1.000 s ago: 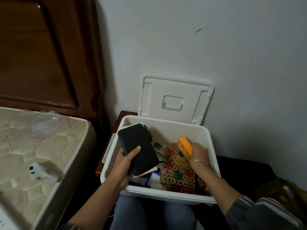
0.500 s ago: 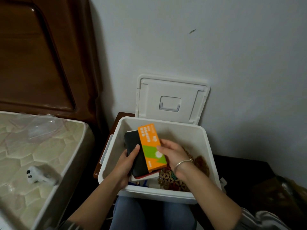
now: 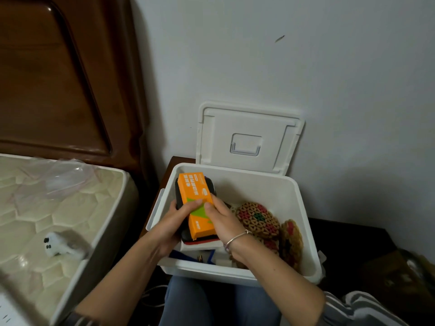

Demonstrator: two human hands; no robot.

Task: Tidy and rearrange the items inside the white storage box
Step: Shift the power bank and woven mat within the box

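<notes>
— What are you holding?
— You're gripping the orange carton (image 3: 197, 205) stacked on the black case (image 3: 180, 201), left hand (image 3: 173, 222) and right hand (image 3: 222, 218) both clasping, over the white storage box (image 3: 303, 234)'s left side.
— Next?
— Probably you're lowering the stack in flat.

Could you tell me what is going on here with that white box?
A person is sorting the white storage box, whose lid stands open against the wall. The left hand and right hand together hold an orange box stacked on a black case over the bin's left side. Colourful woven mats lie in the right part of the bin, with small odds and ends at the bottom.
</notes>
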